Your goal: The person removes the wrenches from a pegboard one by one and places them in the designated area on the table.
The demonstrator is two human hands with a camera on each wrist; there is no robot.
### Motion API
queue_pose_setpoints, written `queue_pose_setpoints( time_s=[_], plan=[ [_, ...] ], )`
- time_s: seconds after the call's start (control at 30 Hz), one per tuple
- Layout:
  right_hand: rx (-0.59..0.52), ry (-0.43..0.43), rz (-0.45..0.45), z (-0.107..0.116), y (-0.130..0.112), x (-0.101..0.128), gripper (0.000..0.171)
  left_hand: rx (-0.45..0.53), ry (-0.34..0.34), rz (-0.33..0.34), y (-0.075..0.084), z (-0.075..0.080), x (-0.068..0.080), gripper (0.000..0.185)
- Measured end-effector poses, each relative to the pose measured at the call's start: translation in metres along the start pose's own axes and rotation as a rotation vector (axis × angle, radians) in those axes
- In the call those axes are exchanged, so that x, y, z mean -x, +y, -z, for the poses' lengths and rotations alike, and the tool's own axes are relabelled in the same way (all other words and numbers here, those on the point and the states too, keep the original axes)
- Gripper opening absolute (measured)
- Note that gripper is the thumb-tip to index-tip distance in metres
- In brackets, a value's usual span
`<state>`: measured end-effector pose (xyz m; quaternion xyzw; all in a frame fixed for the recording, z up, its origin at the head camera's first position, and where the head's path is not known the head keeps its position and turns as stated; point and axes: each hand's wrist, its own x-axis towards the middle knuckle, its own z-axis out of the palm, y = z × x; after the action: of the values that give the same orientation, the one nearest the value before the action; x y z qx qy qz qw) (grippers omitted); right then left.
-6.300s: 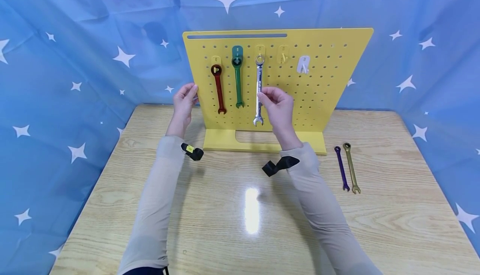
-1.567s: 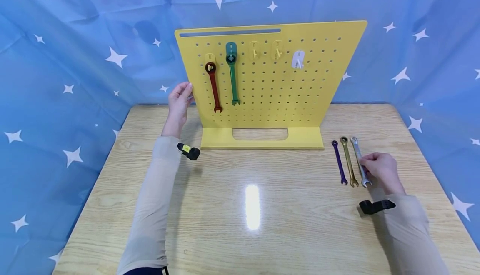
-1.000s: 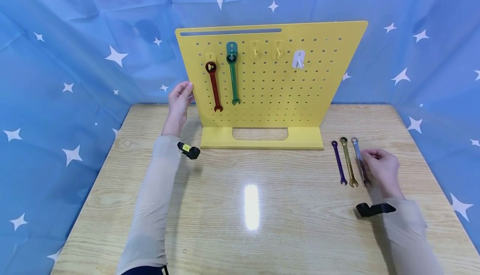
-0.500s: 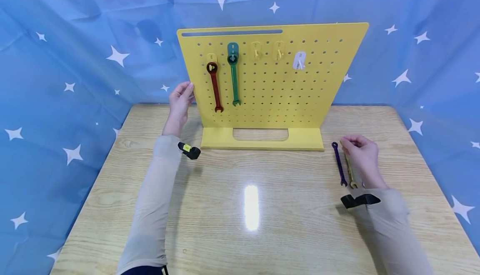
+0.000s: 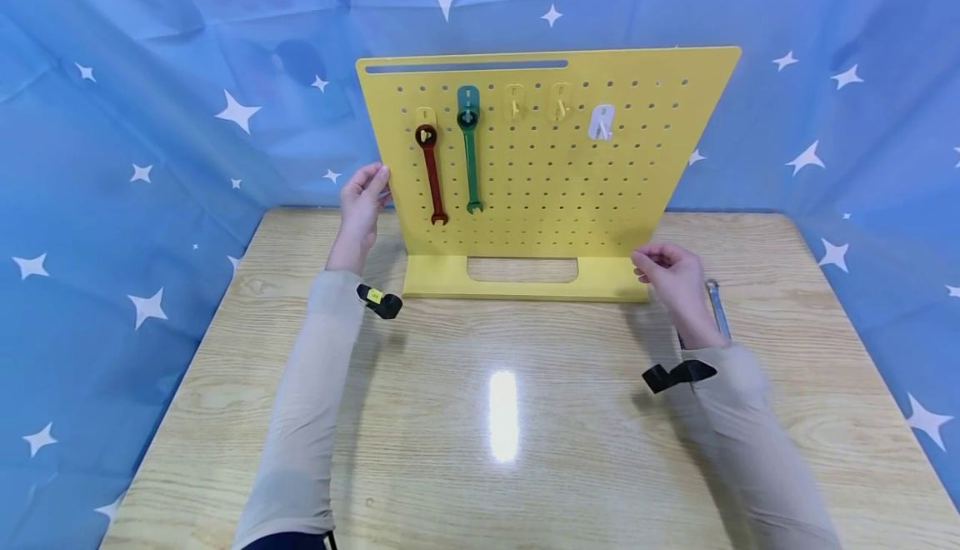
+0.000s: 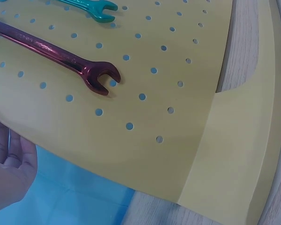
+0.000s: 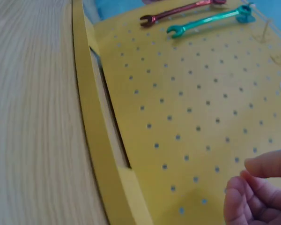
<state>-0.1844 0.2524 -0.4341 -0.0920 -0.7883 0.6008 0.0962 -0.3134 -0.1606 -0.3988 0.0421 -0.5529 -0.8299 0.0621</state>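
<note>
My left hand point(image 5: 362, 204) grips the left edge of the yellow pegboard point(image 5: 555, 200), thumb in front and fingers behind. A red wrench point(image 5: 432, 175) and a green wrench point(image 5: 470, 162) hang there from hooks, open ends down. Beside the board's lower right corner is my right hand point(image 5: 671, 283), fingers loosely curled with nothing between thumb and fingertips, as the right wrist view shows. A silver wrench point(image 5: 717, 308) lies on the table just right of that hand. The purple and gold wrenches are mostly hidden beneath the right hand and wrist.
Two bare yellow hooks point(image 5: 514, 104) and a white hook point(image 5: 602, 122) sit on the board's upper part. Its base point(image 5: 525, 290) with a cutout rests on the wooden table point(image 5: 435, 433). Behind hangs a blue curtain point(image 5: 187, 50) with white stars.
The silver wrench has come off its hook and now lies right of the gold one. My right hand has released it and moved left to the board. The left hand keeps its grip.
</note>
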Motion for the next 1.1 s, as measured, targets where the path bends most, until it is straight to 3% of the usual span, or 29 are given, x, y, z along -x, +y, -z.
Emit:
queue_pose_setpoints(
  time_s=[0.3, 0.53, 0.73, 1.1],
  plan=[
    [-0.04, -0.034, 0.033, -0.024, -0.016, -0.01, 0.021, -0.007, 0.012, 0.003, 0.0, -0.001, 0.0, 0.012],
    [-0.121, -0.044, 0.044, -0.039, -0.03, -0.015, 0.008, -0.005, 0.025, 0.004, 0.0, -0.001, -0.001, 0.01],
    [-0.141, -0.064, 0.072, -0.048, -0.039, -0.02, 0.025, -0.006, 0.011, -0.011, -0.001, -0.001, -0.001, 0.013],
    [-0.176, -0.113, 0.13, -0.069, -0.061, -0.027, 0.025, -0.014, 0.016, -0.017, -0.001, -0.001, -0.001, 0.008]
  ],
)
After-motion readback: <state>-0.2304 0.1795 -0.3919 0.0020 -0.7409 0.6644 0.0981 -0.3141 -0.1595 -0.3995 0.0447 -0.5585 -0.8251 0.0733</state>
